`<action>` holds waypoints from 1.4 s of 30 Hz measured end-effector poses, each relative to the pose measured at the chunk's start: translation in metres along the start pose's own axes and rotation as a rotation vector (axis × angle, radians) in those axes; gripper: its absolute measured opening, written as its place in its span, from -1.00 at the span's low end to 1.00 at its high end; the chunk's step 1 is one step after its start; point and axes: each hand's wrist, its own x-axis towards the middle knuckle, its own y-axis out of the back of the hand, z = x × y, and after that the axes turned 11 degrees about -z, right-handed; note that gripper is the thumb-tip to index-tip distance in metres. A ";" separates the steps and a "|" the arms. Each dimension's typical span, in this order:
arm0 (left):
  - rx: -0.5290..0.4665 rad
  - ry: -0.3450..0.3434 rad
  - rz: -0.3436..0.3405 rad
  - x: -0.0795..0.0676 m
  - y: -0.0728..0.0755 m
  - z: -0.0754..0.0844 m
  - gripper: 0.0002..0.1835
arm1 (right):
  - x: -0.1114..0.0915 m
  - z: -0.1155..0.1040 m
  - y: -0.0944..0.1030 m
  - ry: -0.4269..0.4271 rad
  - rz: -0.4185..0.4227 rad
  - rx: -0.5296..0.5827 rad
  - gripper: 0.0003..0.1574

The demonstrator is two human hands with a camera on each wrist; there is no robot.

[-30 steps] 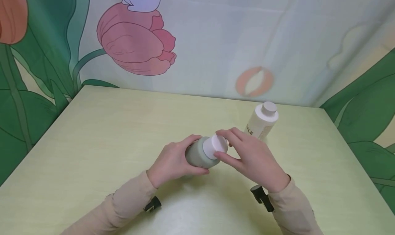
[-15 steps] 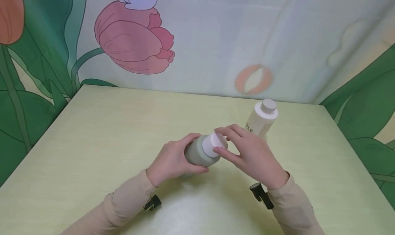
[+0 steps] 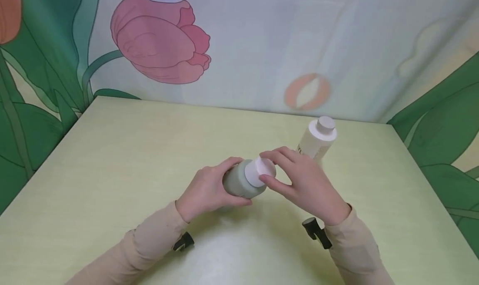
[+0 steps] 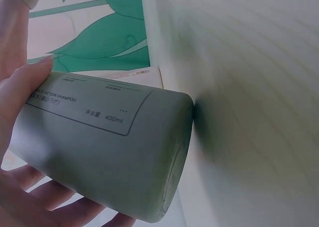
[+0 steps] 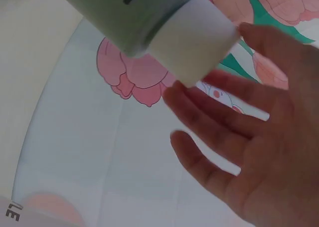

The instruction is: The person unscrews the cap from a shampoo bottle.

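Note:
A grey-green shampoo bottle (image 3: 237, 180) with a white cap (image 3: 258, 171) is tilted over the table, cap toward the right. My left hand (image 3: 209, 189) grips its body, thumb on one side and fingers round the other. Printed text, including "SHAMPOO" and "400ml", shows on the bottle (image 4: 99, 122) in the left wrist view; its base edge is close to the table surface. My right hand (image 3: 304, 181) pinches the white cap between thumb and fingers. In the right wrist view the thumb and fingertips meet the rim of the cap (image 5: 194, 40), with the other fingers spread loosely.
Behind my right hand a white bottle (image 3: 318, 137) with a white cap stands upright on the pale yellow-green table (image 3: 168, 135). A curtain (image 3: 254, 48) printed with flowers hangs at the table's far edge. Small black devices sit at both wrists.
Both hands hold nearly the same pose on the bottle and cap. The right fingers have shifted slightly round the cap. The whole head view has drifted slightly upward.

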 end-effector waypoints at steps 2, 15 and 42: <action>-0.004 -0.002 0.000 0.001 0.001 0.001 -0.20 | 0.000 0.001 0.003 0.059 -0.005 0.014 -0.52; -0.012 -0.021 0.000 0.007 -0.004 0.004 -0.18 | -0.004 0.004 0.002 0.023 0.005 -0.069 -0.50; 0.014 -0.013 0.016 0.000 0.000 0.001 -0.18 | 0.003 0.006 -0.002 0.016 0.008 0.028 -0.47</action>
